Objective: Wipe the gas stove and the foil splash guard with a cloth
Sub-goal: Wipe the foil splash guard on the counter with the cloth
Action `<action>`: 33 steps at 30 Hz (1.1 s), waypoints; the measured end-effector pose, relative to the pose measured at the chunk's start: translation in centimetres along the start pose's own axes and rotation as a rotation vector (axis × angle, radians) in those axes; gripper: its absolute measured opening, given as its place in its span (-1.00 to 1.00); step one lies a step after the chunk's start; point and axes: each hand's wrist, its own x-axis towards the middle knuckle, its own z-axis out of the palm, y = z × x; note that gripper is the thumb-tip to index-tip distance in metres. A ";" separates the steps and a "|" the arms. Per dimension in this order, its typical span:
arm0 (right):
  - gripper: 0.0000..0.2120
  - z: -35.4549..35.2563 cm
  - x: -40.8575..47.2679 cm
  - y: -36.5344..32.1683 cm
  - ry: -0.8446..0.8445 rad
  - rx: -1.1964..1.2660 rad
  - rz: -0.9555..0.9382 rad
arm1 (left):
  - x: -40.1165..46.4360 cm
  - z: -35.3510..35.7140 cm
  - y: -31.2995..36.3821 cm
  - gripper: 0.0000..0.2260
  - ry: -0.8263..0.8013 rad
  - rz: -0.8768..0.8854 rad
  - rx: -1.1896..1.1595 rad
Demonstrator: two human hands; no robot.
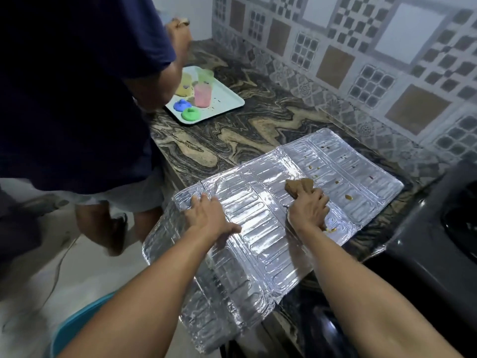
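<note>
A second person in a dark blue shirt (77, 86) filled the upper left of the frame, standing on the pale floor (85, 267) with one arm reaching toward the wall. At the lower left edge a blue plastic rim (77, 321) showed, partly hidden behind the wearer's left forearm. Just right of the second person, in the upper middle, a pale tray (227, 104) lay on the marbled stone surface (258, 125), carrying a pink cup (202, 95), a blue blob (182, 105) and a green blob (191, 114).

In the centre of the frame the foil splash guard (258, 241) lay opened out flat on the surface, its left panel hanging over the front edge toward the floor. The left hand (209, 215) pressed down on the foil near its left fold, fingers straight and spread, holding nothing. To its right, the right hand (307, 208) had its fingers curled around a brown cloth (299, 186), which was pressed against the middle panel of the guard. Small yellowish food specks (348, 197) dotted the right-hand panel beyond the cloth.

At the right edge of the frame the dark gas stove (426, 241) stood on the surface just beside the guard, only partly in view. Patterned wall tiles (361, 60) ran across the upper right.
</note>
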 end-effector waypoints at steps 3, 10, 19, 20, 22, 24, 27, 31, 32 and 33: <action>-0.66 -0.2 -1.6 0.8 -0.014 0.053 0.073 | 0.2 0.2 0.1 -0.06 -0.006 0.002 0.041; -0.54 -0.1 -5.6 -1.7 -0.115 0.163 -0.096 | -0.2 -2.3 -0.7 -0.12 -0.079 -0.001 0.115; -0.56 -0.9 -8.8 -1.9 -0.228 0.263 -0.426 | -0.5 -0.2 1.1 0.18 -0.113 0.215 0.112; -0.58 -0.8 -8.4 -0.6 -0.196 0.233 -0.417 | -0.5 -0.4 1.1 0.17 -0.110 0.218 0.120; -0.56 -0.8 -7.1 2.3 -0.130 0.179 -0.282 | -0.8 -0.7 1.4 0.14 -0.115 0.224 0.130; -0.52 -1.1 -5.3 4.5 -0.060 0.147 -0.119 | -1.0 -0.9 1.7 0.11 -0.115 0.229 0.135; -0.54 -1.4 -4.3 5.0 -0.055 0.185 -0.026 | -1.2 -0.7 1.6 0.08 -0.109 0.233 0.131; -0.54 -1.3 -8.4 3.1 -0.162 0.233 -0.465 | -1.1 -0.8 1.7 -0.08 -0.095 0.244 0.117; -0.53 -1.2 -9.3 3.3 -0.182 0.227 -0.575 | -1.1 -0.9 1.8 -0.15 -0.100 0.243 0.112; -0.53 -1.1 -9.5 3.5 -0.186 0.238 -0.596 | -1.1 -1.1 1.9 -0.21 -0.106 0.240 0.109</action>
